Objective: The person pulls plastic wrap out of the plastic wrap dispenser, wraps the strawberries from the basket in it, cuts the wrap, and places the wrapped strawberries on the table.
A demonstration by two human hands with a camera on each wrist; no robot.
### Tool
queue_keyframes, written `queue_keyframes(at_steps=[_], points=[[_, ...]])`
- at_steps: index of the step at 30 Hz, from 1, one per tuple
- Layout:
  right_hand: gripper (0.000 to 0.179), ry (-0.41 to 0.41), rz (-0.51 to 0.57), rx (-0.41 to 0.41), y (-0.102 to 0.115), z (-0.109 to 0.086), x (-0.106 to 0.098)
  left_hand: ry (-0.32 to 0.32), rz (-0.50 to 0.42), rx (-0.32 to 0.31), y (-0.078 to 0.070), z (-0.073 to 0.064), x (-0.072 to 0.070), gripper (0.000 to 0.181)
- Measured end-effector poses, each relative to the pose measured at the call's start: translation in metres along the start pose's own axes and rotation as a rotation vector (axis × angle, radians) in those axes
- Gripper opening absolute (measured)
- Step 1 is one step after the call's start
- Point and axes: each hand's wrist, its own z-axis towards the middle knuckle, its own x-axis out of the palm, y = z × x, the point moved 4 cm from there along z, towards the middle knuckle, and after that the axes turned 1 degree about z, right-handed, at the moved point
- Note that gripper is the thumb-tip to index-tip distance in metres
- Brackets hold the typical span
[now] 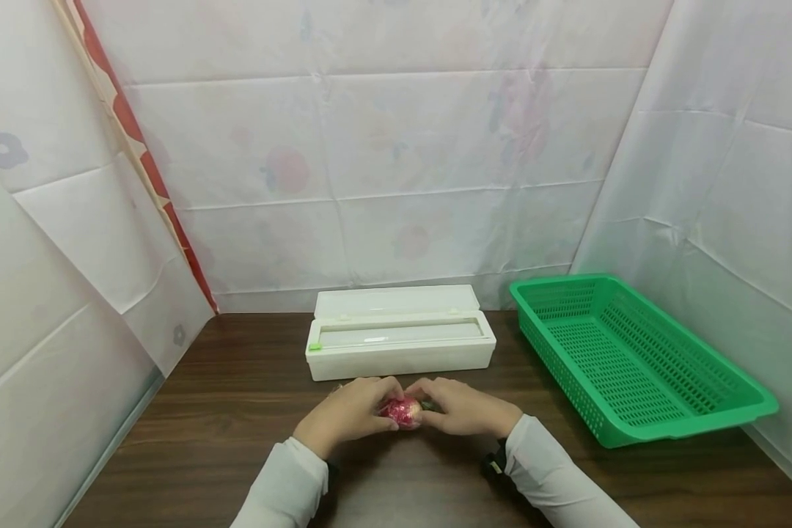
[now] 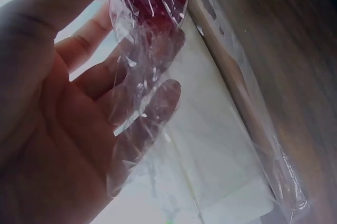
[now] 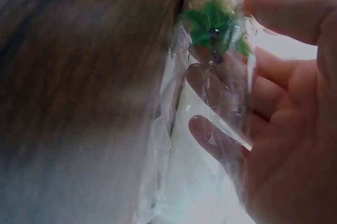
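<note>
A small red fruit [image 1: 404, 413], yellowish near its green leafy top [image 3: 213, 27], lies between my hands, wrapped in clear cling film [image 2: 145, 71]; its exact kind is hard to tell. My left hand [image 1: 351, 414] pinches its left end with thumb and fingers. From the other side, the thumb and fingers of my right hand [image 1: 465, 407] hold the leafy end. Loose film hangs past the fruit on both sides, over the lower fingers in both wrist views. Just behind the hands stands a white cling film dispenser [image 1: 401, 361], its lid [image 1: 396, 301] raised.
A green slider [image 1: 314, 347] sits at the dispenser's left end. To the right, a green plastic basket [image 1: 567, 367] stands on the dark wooden table [image 1: 237, 455]. White patterned sheets [image 1: 396, 147] enclose the table at the back and sides.
</note>
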Motion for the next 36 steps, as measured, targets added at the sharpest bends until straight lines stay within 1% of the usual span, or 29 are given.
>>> queue_keyframes(at_steps=[4, 6, 8, 11, 13, 15, 19, 21, 23, 28, 33, 36], points=[[0.027, 0.008, 0.054, 0.025, -0.002, 0.0, 0.002, 0.037, -0.065, -0.008, 0.004, 0.0, 0.002, 0.026], [0.025, 0.019, 0.058, 0.04, -0.004, 0.0, 0.003, 0.058, -0.088, -0.013, 0.007, -0.001, 0.003, 0.024], [0.027, 0.024, 0.053, 0.045, -0.005, 0.0, 0.004, 0.076, -0.107, -0.013, 0.009, -0.001, 0.004, 0.022], [0.032, 0.011, 0.039, 0.032, -0.005, 0.001, 0.004, 0.088, -0.128, 0.002, 0.01, -0.002, 0.005, 0.021], [0.034, -0.014, 0.015, 0.015, -0.003, 0.002, 0.004, 0.093, -0.134, 0.003, 0.011, -0.003, 0.005, 0.021], [0.032, -0.056, -0.027, -0.01, -0.001, 0.003, 0.002, 0.096, -0.131, 0.002, 0.012, -0.004, 0.005, 0.021], [0.028, -0.144, -0.156, -0.047, 0.006, 0.004, -0.002, 0.105, -0.13, -0.005, 0.014, -0.004, 0.006, 0.022], [0.027, -0.165, -0.207, -0.052, 0.008, 0.004, -0.003, 0.103, -0.124, -0.003, 0.014, -0.003, 0.007, 0.024], [0.029, -0.166, -0.23, -0.057, 0.009, 0.004, -0.003, 0.099, -0.113, 0.001, 0.014, -0.003, 0.007, 0.027], [0.035, -0.149, -0.22, -0.049, 0.006, 0.004, -0.002, 0.097, -0.079, -0.002, 0.014, -0.002, 0.008, 0.036], [0.036, -0.112, -0.161, -0.03, 0.002, 0.004, -0.001, 0.113, -0.068, -0.026, 0.014, -0.001, 0.01, 0.041], [0.037, -0.101, -0.135, -0.045, 0.002, 0.004, -0.001, 0.115, -0.065, -0.026, 0.014, -0.002, 0.009, 0.042]])
